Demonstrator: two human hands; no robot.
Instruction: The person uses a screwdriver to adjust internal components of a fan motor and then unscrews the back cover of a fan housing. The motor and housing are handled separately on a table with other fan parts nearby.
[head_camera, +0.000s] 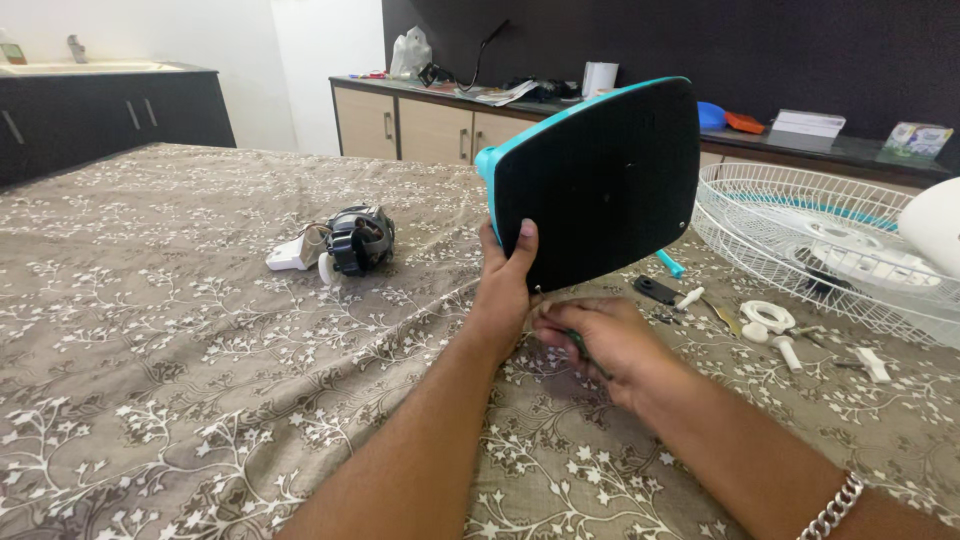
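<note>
Left hand (505, 285) grips the tilted fan base (595, 185) — right hand (590, 345) closed around a screwdriver (585, 350)

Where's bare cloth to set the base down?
Free: the wide stretch left of the motor and the near-left cloth beside the left hand. Crowded: right of the base, where small parts lie against the grille, past the right hand.

You are reaching both forearms forward, your left hand (503, 285) gripping with thumb raised, your right hand (590, 340) curling closed just beside it.
</note>
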